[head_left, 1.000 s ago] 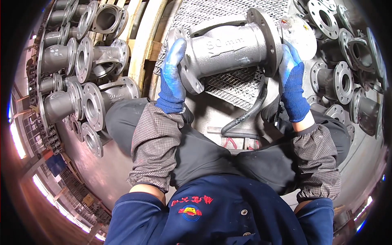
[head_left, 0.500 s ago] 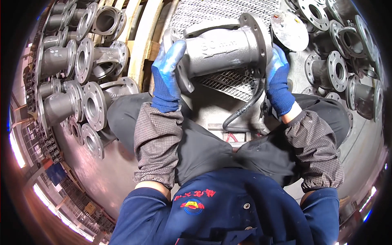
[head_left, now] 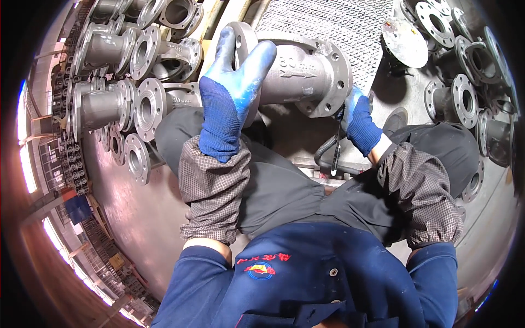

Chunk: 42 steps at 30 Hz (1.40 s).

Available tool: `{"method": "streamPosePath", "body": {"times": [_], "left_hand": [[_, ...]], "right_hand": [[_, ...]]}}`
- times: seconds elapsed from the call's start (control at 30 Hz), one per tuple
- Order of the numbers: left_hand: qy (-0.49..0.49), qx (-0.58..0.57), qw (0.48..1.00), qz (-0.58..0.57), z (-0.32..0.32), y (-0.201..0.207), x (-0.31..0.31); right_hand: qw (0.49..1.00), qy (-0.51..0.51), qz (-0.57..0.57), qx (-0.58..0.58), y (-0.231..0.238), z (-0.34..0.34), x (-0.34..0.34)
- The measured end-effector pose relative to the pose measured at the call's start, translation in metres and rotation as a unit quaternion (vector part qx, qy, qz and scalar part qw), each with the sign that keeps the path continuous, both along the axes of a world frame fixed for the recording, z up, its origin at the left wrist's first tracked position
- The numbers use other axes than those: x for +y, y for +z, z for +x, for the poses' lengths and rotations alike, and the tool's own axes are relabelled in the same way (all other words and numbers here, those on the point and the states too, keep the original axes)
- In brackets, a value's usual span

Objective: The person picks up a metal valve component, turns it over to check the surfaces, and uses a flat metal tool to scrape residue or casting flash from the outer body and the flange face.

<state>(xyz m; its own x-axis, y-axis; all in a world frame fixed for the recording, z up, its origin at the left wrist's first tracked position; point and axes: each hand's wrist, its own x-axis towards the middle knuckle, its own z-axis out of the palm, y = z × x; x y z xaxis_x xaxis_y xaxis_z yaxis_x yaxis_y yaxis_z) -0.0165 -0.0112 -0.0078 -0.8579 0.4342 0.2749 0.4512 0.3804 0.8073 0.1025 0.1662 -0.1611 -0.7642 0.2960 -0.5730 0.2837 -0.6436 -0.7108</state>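
A grey cast valve body (head_left: pixel 287 71) with round, bolt-holed flanges at both ends lies tilted before me, its right flange turned toward me. My left hand (head_left: pixel 232 90), in a blue coated glove, grips the left flange, with its thumb and fingers on either side of the rim. Beside the lower edge of the right flange is my gloved right hand (head_left: pixel 359 121). Its fingers curl round something dark that shows only in small parts, and the flange partly hides them. A ribbed dark hose (head_left: pixel 324 150) curves below this hand.
Under and behind the casting lies a metal mesh panel (head_left: pixel 328 22). Similar flanged castings are stacked on the left (head_left: pixel 104 106) and right (head_left: pixel 465 101). A round pale plate (head_left: pixel 404 42) stands right of the mesh. Wooden pallet slats (head_left: pixel 232 19) run at the far left.
The casting has turned so its right flange faces me more and sits lower. My right hand has moved down from that flange's side, and my view has shifted somewhat to the left.
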Motion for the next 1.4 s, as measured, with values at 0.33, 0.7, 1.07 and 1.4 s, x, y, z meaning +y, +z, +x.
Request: {"method": "streamPosePath", "body": {"times": [0.33, 0.7, 1.07, 1.4], "left_hand": [[-0.068, 0.017, 0.997, -0.011, -0.001, 0.006, 0.004], [-0.149, 0.270, 0.940, -0.147, -0.037, -0.008, -0.051], [-0.154, 0.297, 0.931, -0.145, -0.033, -0.005, -0.045], [-0.062, -0.081, 0.994, 0.030, -0.016, 0.011, 0.008]], "right_hand": [[0.998, -0.054, 0.025, -0.022, 0.011, 0.002, -0.001], [0.991, -0.123, -0.049, -0.007, 0.045, -0.021, -0.019], [0.800, 0.145, 0.575, 0.091, 0.013, -0.015, 0.015], [0.840, 0.091, 0.533, 0.047, 0.020, -0.026, 0.040]]}}
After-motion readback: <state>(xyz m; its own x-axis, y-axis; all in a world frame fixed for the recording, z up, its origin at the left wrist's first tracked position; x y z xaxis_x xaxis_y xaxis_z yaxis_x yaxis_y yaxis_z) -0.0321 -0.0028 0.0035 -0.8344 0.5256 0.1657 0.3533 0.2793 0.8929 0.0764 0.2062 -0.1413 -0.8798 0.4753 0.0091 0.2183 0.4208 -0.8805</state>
